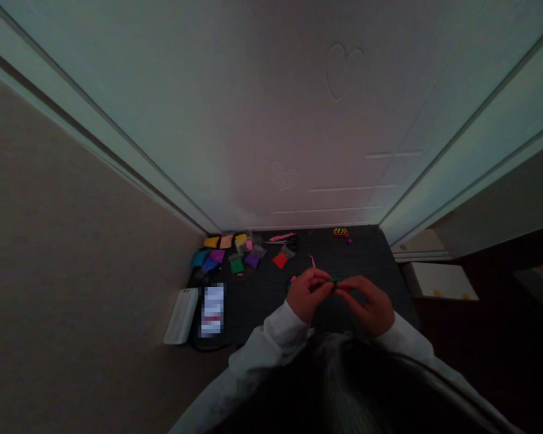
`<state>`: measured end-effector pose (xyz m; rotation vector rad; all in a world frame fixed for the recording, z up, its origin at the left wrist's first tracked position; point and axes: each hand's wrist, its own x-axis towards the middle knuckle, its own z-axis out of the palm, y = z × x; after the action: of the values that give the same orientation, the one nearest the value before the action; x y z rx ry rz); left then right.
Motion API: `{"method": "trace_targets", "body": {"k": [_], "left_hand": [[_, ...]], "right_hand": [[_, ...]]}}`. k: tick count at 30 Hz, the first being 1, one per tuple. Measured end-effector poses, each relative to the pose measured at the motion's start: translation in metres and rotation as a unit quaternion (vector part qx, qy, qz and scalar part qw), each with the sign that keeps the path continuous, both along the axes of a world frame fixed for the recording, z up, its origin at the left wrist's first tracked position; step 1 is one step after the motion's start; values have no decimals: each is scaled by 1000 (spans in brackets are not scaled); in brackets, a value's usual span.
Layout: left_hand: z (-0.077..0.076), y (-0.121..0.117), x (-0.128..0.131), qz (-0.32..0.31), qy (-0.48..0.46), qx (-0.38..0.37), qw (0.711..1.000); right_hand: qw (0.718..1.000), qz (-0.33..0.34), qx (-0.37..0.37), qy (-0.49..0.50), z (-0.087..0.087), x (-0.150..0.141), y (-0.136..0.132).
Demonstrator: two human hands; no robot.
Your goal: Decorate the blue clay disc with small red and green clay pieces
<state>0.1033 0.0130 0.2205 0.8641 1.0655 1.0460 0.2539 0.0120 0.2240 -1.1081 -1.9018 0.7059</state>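
My left hand [308,293] and my right hand [367,301] meet above a dark mat [262,295], both with fingers pinched together. Between the fingertips sits a small green piece [333,279], too small to name for sure. A thin pink strand [312,261] sticks up just above my left hand. Both arms wear white sleeves. The scene is dim.
Several small bags of coloured bits [228,253] lie at the mat's far left. Pink scissors [284,239] and a yellow-and-red beaded piece [341,232] lie at the far edge. A white box [181,314] and a blurred phone [212,308] sit left. A white door [271,108] stands ahead.
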Motion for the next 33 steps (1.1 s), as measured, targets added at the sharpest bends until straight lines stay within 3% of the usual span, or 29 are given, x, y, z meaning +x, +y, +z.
{"method": "trace_targets", "body": {"k": [7, 17, 25, 33], "left_hand": [[-4, -6, 0, 10, -102, -26, 994], [0, -12, 3, -17, -200, -73, 977], [-1, -11, -6, 11, -209, -73, 975], [-8, -13, -30, 94, -227, -45, 968]], "right_hand": [[998, -54, -14, 30, -6, 1, -3], [999, 14, -10, 51, 0, 4, -5], [999, 8, -11, 42, 0, 6, -4], [999, -7, -15, 31, -2, 8, -2]]}}
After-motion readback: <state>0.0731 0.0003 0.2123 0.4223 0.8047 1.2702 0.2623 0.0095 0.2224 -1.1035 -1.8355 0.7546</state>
